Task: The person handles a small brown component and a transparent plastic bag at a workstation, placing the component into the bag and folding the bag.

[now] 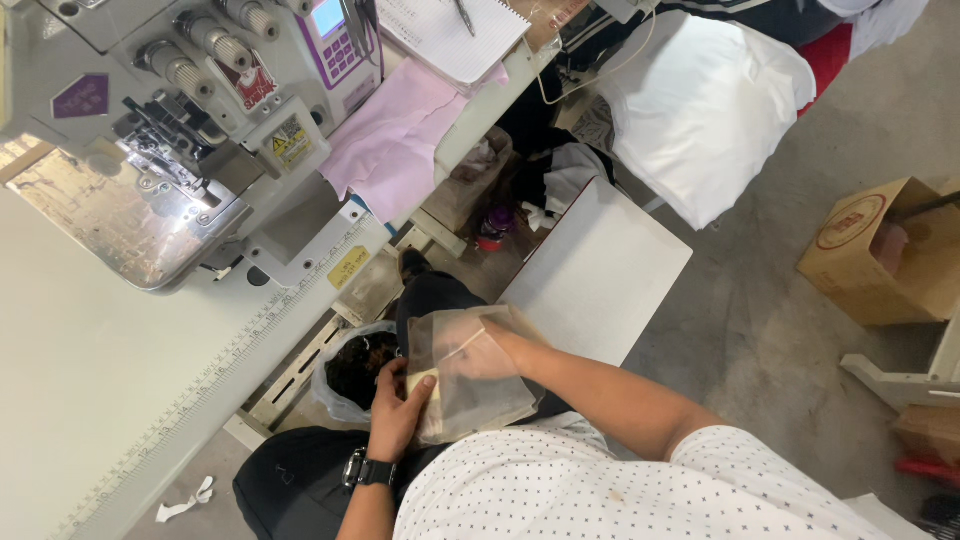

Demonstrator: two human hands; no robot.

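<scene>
My left hand [394,408], with a black watch on the wrist, grips the near edge of a clear plastic bag [490,395] held over my lap. A small yellowish piece [420,381] shows at my left fingertips. My right hand [478,352] is pushed inside the bag, seen through the plastic; what it grasps there is unclear. Below the bag are my dark trousers and a second plastic bag [345,375] of dark scraps by the table's edge.
A sewing machine [190,110] stands on the white table [110,380] at left, with pink cloth [395,140] and a notepad [450,35] beyond. A white board [600,275], white fabric [700,100] and a cardboard box [885,255] lie on the concrete floor at right.
</scene>
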